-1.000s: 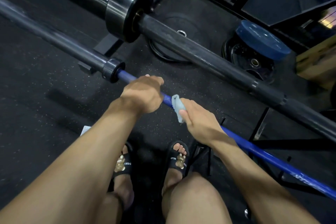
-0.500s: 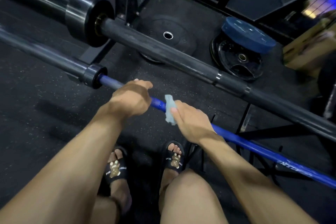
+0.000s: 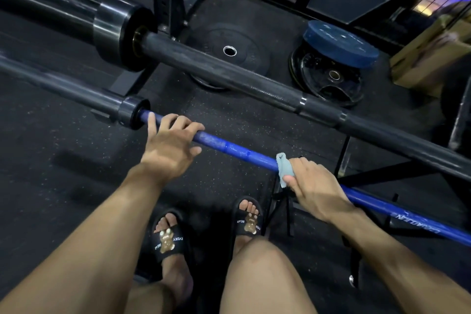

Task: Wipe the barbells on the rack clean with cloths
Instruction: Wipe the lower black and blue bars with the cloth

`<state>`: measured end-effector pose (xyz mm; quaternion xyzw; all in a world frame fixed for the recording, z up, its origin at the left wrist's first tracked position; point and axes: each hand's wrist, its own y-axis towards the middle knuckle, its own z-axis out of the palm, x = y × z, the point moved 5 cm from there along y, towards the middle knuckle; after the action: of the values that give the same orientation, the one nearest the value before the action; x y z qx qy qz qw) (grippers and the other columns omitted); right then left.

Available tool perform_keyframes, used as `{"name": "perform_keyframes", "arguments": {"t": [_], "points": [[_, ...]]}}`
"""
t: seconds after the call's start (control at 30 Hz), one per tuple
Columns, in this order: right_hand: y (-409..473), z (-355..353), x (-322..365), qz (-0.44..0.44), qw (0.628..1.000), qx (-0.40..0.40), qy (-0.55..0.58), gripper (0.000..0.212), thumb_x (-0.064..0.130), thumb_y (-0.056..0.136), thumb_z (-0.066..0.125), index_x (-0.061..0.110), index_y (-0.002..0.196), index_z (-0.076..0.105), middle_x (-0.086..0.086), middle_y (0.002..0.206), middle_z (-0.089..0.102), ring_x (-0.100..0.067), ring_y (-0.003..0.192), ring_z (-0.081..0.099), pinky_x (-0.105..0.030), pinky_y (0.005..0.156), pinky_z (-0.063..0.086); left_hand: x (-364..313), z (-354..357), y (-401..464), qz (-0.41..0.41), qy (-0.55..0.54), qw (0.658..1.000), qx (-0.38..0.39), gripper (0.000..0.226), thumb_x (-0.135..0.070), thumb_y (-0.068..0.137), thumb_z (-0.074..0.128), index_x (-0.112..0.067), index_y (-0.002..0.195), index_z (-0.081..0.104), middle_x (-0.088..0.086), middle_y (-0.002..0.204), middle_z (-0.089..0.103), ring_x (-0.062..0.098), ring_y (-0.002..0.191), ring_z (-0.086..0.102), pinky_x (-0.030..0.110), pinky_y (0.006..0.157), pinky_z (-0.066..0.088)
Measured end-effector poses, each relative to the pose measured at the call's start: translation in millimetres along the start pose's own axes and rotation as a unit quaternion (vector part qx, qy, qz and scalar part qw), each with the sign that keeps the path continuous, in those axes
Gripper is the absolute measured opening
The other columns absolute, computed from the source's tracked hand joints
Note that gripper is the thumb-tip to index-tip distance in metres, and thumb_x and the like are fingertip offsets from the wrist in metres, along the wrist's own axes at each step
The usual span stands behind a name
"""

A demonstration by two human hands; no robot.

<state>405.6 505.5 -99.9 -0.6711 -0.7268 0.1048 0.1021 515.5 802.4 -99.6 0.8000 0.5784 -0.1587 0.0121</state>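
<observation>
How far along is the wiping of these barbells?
In hand: the right hand grips a light blue cloth around the blue barbell shaft; the left hand steadies it. No finished part can be told. The thick black barbell behind is untouched.

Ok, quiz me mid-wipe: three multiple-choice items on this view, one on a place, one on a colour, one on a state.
1. Where is the cloth?
A. on the floor
B. on the blue bar
C. on the black bar

2. What colour is the cloth?
A. red
B. yellow
C. light blue-grey

3. What is the left hand doing?
A. holding the blue bar
B. hanging free
C. holding a plate

Answers:
1 B, the right hand wraps it round the blue shaft.
2 C, it shows pale against the bar.
3 A, its fingers curl over the bar near the collar.
</observation>
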Motion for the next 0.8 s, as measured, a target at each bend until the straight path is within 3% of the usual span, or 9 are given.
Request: {"name": "perform_keyframes", "arguments": {"t": [0.17, 0.3, 0.37, 0.5, 0.6, 0.7, 0.73, 0.8], "points": [[5.6, -8.4, 1.6, -0.002, 0.998, 0.057, 0.017, 0.025, 0.048, 0.105, 0.029, 0.027, 0.097, 0.037, 0.007, 0.089, 0.047, -0.022, 0.081, 0.053, -0.037, 0.072, 0.036, 5.2, 2.9, 3.2, -0.005, -0.042, 0.998, -0.043, 0.043, -0.041, 0.095, 0.064, -0.04, 0.137, 0.056, -0.011, 0.132, 0.052, 0.02, 0.141, 0.03, 0.058, 0.121, -0.006], [20.7, -16.3, 39.8, -0.061, 0.998, 0.009, 0.011, 0.04, 0.051, 0.103, 0.038, 0.026, 0.134, 0.038, 0.004, 0.108, 0.05, -0.023, 0.096, 0.052, -0.04, 0.084, 0.043, 3.5, 4.0, 4.2, -0.005, -0.06, 0.997, -0.045, 0.04, -0.04, 0.098, 0.061, -0.042, 0.137, 0.056, -0.013, 0.132, 0.052, 0.019, 0.142, 0.028, 0.057, 0.122, -0.01], [50.0, -16.4, 88.0, -0.079, 0.997, -0.009, 0.007, 0.044, 0.048, 0.103, 0.044, 0.022, 0.139, 0.039, 0.001, 0.113, 0.051, -0.025, 0.098, 0.054, -0.04, 0.08, 0.041, 1.9, 3.4, 5.1, -0.012, -0.054, 0.998, -0.027, 0.041, -0.042, 0.1, 0.057, -0.045, 0.14, 0.051, -0.015, 0.136, 0.049, 0.017, 0.145, 0.024, 0.056, 0.122, -0.011], [86.6, -24.6, 134.3, -0.088, 0.995, -0.042, -0.032, 0.045, 0.052, 0.106, 0.033, 0.012, 0.122, 0.046, -0.005, 0.105, 0.058, -0.029, 0.085, 0.062, -0.039, 0.065, 0.039, 0.8, 3.0, 7.5, -0.017, -0.038, 0.999, 0.012, 0.043, -0.043, 0.105, 0.046, -0.045, 0.148, 0.041, -0.017, 0.145, 0.042, 0.016, 0.149, 0.018, 0.054, 0.122, -0.013], [89.0, -32.5, 126.5, -0.088, 0.992, 0.052, 0.08, 0.031, 0.047, 0.109, 0.029, 0.022, 0.099, 0.044, -0.004, 0.087, 0.059, -0.033, 0.079, 0.06, -0.046, 0.074, 0.048, 1.3, 1.5, 8.4, -0.015, -0.025, 0.999, 0.028, 0.044, -0.046, 0.106, 0.04, -0.045, 0.151, 0.036, -0.017, 0.15, 0.039, 0.014, 0.15, 0.015, 0.054, 0.122, -0.013], [94.9, -45.8, 129.0, -0.092, 0.975, 0.068, 0.19, 0.044, 0.041, 0.109, 0.021, 0.026, 0.073, 0.041, -0.005, 0.065, 0.061, -0.032, 0.072, 0.061, -0.053, 0.081, 0.051, 4.3, 2.3, 11.0, -0.004, -0.021, 0.999, 0.028, 0.045, -0.05, 0.107, 0.035, -0.044, 0.151, 0.036, -0.017, 0.152, 0.038, 0.011, 0.152, 0.014, 0.052, 0.124, -0.013], [93.6, -44.4, 127.3, -0.095, 0.971, 0.069, 0.207, 0.046, 0.043, 0.108, 0.019, 0.027, 0.076, 0.046, -0.004, 0.064, 0.063, -0.028, 0.072, 0.062, -0.051, 0.082, 0.051, 5.3, 2.9, 12.3, 0.0, -0.02, 0.999, 0.025, 0.044, -0.05, 0.106, 0.035, -0.044, 0.15, 0.037, -0.017, 0.152, 0.04, 0.011, 0.151, 0.015, 0.051, 0.123, -0.013], [81.9, -39.4, 123.3, -0.118, 0.967, 0.064, 0.215, 0.036, 0.045, 0.108, 0.02, 0.031, 0.103, 0.053, 0.005, 0.077, 0.067, -0.018, 0.079, 0.062, -0.044, 0.083, 0.049, 7.0, 3.4, 11.9, 0.004, -0.021, 1.0, 0.018, 0.043, -0.051, 0.105, 0.038, -0.045, 0.148, 0.041, -0.016, 0.149, 0.043, 0.011, 0.15, 0.018, 0.051, 0.123, -0.012]]}}
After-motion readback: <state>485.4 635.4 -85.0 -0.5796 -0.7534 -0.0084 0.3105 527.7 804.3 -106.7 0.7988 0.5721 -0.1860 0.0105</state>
